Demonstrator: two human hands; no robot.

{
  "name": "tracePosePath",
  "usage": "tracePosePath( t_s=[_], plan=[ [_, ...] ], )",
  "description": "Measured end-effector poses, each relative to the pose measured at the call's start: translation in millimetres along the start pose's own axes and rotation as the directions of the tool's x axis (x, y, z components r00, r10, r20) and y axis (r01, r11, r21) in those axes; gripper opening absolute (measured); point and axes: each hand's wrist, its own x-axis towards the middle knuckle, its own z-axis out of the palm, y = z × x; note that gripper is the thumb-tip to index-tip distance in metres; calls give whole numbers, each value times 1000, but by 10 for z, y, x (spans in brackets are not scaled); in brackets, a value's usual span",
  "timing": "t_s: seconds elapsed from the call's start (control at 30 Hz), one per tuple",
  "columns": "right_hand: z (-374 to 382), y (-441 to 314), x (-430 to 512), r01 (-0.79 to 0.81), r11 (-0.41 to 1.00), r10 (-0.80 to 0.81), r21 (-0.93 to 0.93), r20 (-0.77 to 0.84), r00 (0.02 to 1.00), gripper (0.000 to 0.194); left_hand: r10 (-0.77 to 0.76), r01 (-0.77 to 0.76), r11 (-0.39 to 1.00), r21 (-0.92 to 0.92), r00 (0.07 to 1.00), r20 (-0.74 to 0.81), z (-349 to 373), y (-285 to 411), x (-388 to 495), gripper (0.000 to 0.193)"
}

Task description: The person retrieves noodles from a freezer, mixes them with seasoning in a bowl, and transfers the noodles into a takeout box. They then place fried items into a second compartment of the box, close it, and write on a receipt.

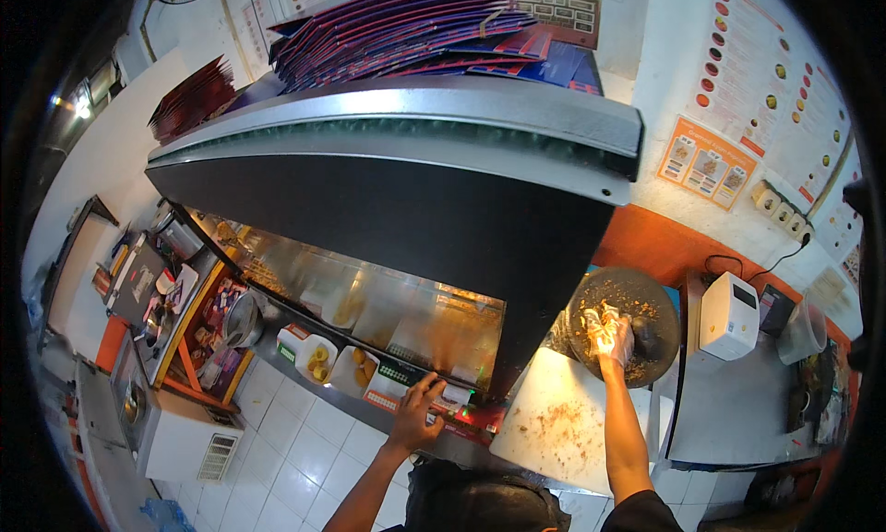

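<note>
My right hand (621, 342) wears a thin clear plastic glove and reaches into a dark stone mortar (654, 297). Reddish-orange crumbs cling to the mortar's inside. Bright glare covers the gloved fingers, so I cannot tell whether they grip any food. Beneath my right forearm lies a white cutting board (554, 428) strewn with brown crumbs. My left hand (419, 411) has its fingers apart and rests at the lower front edge of a glass-fronted display cabinet (554, 276). A red printed box (477, 421) lies just right of it.
Several white containers (304, 348) stand along the cabinet's front, some holding yellow and brown food. Folded cartons (387, 47) are stacked on top. Right of the mortar, a white label-printer-like device (729, 317) and a clear plastic tub (803, 335) sit on a metal counter (734, 414).
</note>
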Motion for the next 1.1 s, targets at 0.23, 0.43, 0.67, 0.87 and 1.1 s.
tracePosePath(
  t_s=[0.23, 0.43, 0.67, 0.87, 1.1],
  plan=[
    [-6, 455, 207, -470, 775, 348, 422, 335, 875, 29, 126, -126, 992, -11, 978, 165, -36, -283, 97, 38],
    [-1027, 252, -397, -516, -520, 161, 681, 672, 723, 59, -26, 7, 938, -347, 998, -49, -35, -395, 301, 29],
    [-1350, -1021, -2138, -559, -800, -117, 220, 855, 505, 77, 123, -108, 992, 64, 938, -323, 220, -322, 155, 32],
    [-627, -1854, -2878, -881, -344, -69, 325, 927, 369, 64, 45, -45, 999, 3, 995, -94, 328, -480, -146, 49],
    [109, -2112, -2843, -649, 352, 310, 675, 570, 761, 41, 84, -83, 996, -9, 993, 83, 246, -666, -389, 85]
  ],
)
